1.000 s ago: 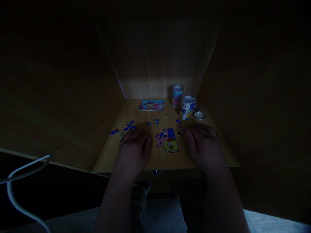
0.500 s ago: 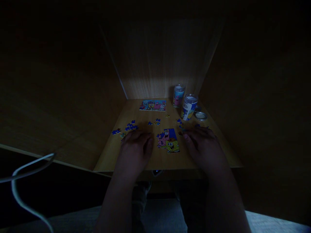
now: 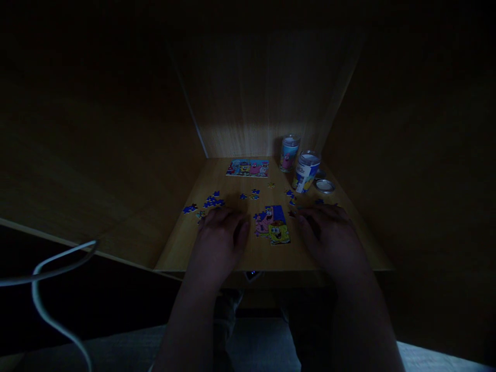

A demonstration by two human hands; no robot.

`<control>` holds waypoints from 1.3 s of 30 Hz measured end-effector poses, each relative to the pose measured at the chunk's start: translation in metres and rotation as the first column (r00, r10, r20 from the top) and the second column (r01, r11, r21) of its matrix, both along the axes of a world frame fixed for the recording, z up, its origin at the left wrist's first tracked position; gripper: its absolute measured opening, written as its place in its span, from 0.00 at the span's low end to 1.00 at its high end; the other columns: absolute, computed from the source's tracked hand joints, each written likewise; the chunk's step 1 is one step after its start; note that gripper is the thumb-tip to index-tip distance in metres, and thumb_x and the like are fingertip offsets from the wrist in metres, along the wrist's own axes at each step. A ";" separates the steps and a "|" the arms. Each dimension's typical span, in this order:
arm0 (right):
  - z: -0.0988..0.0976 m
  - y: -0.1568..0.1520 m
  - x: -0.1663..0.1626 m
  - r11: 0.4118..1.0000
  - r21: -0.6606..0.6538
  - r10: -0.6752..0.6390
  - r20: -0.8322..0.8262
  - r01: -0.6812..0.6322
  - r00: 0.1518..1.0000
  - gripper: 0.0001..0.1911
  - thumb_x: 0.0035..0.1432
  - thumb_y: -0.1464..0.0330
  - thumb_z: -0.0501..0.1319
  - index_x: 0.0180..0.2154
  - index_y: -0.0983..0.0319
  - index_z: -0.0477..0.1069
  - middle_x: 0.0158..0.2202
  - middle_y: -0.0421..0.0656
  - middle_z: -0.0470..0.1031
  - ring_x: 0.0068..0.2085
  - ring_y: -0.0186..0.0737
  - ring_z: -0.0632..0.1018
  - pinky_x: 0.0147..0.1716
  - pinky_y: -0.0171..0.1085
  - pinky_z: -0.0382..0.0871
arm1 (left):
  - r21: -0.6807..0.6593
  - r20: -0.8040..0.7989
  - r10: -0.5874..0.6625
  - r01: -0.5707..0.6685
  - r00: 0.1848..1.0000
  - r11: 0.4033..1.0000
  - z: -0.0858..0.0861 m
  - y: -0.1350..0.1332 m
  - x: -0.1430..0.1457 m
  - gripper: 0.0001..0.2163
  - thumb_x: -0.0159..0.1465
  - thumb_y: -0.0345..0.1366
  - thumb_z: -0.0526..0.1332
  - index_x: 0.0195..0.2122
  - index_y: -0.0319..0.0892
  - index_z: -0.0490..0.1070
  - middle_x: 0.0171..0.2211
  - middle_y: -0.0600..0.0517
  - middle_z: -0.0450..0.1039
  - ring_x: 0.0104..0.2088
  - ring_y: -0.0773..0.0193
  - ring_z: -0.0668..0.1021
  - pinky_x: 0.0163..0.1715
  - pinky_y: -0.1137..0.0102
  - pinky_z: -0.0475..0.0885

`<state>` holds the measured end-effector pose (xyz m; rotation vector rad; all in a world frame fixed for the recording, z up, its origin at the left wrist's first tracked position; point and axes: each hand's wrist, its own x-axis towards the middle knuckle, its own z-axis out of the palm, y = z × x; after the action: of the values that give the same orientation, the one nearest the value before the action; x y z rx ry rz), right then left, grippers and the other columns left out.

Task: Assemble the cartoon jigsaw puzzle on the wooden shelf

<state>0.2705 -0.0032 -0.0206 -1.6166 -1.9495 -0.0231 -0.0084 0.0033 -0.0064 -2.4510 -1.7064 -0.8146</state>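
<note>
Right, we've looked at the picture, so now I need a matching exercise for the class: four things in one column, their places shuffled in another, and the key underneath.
Things
1. Partly joined puzzle
2. Rectangular picture panel
3. White cable
4. Nearer jar

Places
A. At the picture's lower left
B. Between the left hand and the right hand
C. Beside a round lid
D. Near the back wall, left of the farther jar

Pairs: 1-B, 2-D, 3-A, 4-C
</note>
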 end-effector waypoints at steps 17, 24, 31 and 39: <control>-0.001 -0.001 0.004 0.994 0.100 -0.038 -0.118 0.050 0.992 0.17 0.76 0.58 0.57 0.46 0.60 0.82 0.49 0.52 0.85 0.52 0.55 0.81 0.58 0.54 0.74 | -0.140 0.135 -0.382 0.399 0.914 0.906 0.030 -0.025 0.000 0.11 0.77 0.35 0.60 0.36 0.46 0.77 0.38 0.51 0.82 0.43 0.56 0.82 0.49 0.55 0.77; 0.001 -0.009 0.006 0.946 0.195 -0.219 -0.196 0.257 0.956 0.19 0.77 0.59 0.55 0.45 0.61 0.82 0.46 0.53 0.85 0.48 0.54 0.82 0.49 0.49 0.75 | -0.170 0.181 -0.384 0.414 0.905 0.894 0.070 -0.057 -0.003 0.13 0.78 0.37 0.60 0.34 0.48 0.75 0.34 0.51 0.80 0.38 0.58 0.82 0.40 0.58 0.78; 0.000 -0.013 0.006 0.880 0.211 -0.356 -0.300 0.425 0.885 0.24 0.77 0.54 0.53 0.42 0.61 0.82 0.38 0.52 0.83 0.41 0.53 0.81 0.42 0.47 0.72 | -0.163 0.035 -0.321 0.322 0.946 0.933 0.055 -0.047 -0.004 0.12 0.76 0.35 0.61 0.33 0.47 0.74 0.34 0.51 0.81 0.38 0.56 0.82 0.45 0.56 0.80; 0.005 -0.019 0.003 0.817 0.239 -0.404 -0.413 0.525 0.816 0.24 0.79 0.55 0.52 0.42 0.61 0.81 0.35 0.51 0.81 0.39 0.52 0.81 0.40 0.47 0.71 | -0.142 0.035 -0.259 0.262 0.965 0.955 0.026 -0.023 -0.001 0.06 0.76 0.33 0.62 0.44 0.47 0.80 0.46 0.49 0.84 0.49 0.52 0.83 0.53 0.51 0.80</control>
<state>0.2731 -0.0224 -0.0160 -1.6887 -1.1627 -0.2488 -0.0097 -0.0194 0.0199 -2.8195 -1.5169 -0.7558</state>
